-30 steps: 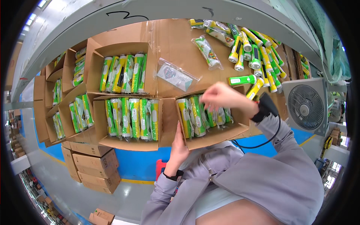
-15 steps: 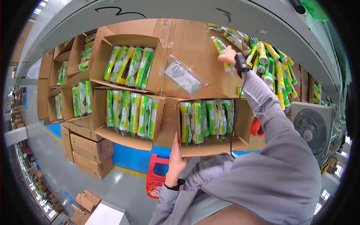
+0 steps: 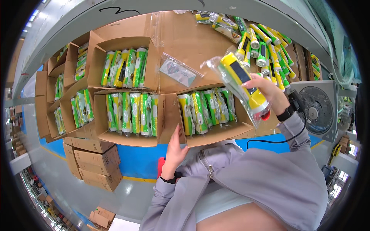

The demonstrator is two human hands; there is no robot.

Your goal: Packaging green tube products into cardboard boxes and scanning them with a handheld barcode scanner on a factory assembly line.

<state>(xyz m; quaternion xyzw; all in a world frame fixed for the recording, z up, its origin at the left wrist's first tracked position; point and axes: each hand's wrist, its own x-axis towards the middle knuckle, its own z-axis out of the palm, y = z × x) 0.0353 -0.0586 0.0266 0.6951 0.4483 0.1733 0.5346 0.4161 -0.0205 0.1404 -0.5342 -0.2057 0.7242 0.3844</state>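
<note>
My right hand (image 3: 266, 90) grips a yellow flashlight (image 3: 241, 75) with dark panels, in a clear plastic bag. The flashlight is tilted above the right end of an open cardboard box (image 3: 216, 139). Inside that box, bagged green and yellow flashlights (image 3: 200, 113) stand in a row, with a gap at the right end. My left hand (image 3: 176, 150) rests against the box's near left corner, its fingers stretched out and thumb apart. Beyond the box, a clear zip bag (image 3: 180, 71) with a printed white sheet inside lies on the cardboard-covered table.
More open boxes of bagged flashlights (image 3: 125, 115) stand on the left. A loose pile of flashlights (image 3: 266, 48) lies at the far right, near a grey fan (image 3: 313, 107). A grey beam (image 3: 162, 5) crosses the far side. Closed cartons (image 3: 96, 158) are stacked on the floor.
My right hand has come back from beside the pile toward me, bringing the bagged flashlight over the box's right end. My left hand has stayed at the box's left side.
</note>
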